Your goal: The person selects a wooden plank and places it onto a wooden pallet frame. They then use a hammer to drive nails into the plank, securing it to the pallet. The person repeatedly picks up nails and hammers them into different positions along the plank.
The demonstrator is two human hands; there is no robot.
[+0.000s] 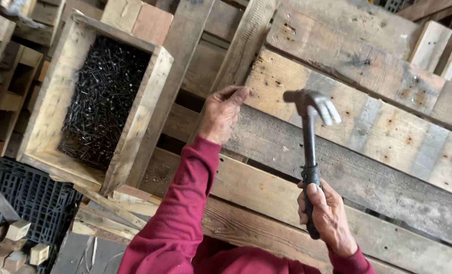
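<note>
Hammer up, fingers pinched at the plank

Hammer (309,152) sits in my right hand (327,215), down at about five o'clock in my view. My fingers are wrapped tight round the lower part of the dark handle, thumb lying up along it where some black tape is wound. The handle runs nearly straight up toward twelve o'clock, and the metal head, with its pale claw pointing to three o'clock, hangs just clear of the boards. Both my sleeves are dark red.

Up at eleven o'clock from the hammer head is my left hand (223,114). Its fingertips are drawn close together in a narrow pinch against the edge of a pale plank (348,119). I cannot tell whether anything is between them; it is too small to see. The hammer head is near that hand but apart from it.

Under both hands lie the weathered planks of a pallet (388,193), grey and brown, with rusty marks and old holes, running from nine o'clock up toward three.

Further off, at ten o'clock, stands a rough wooden box (51,109) filled with dark nails (104,101). Below it, at seven o'clock, I see a black plastic crate (30,195) and a few small wood blocks (18,248).
</note>
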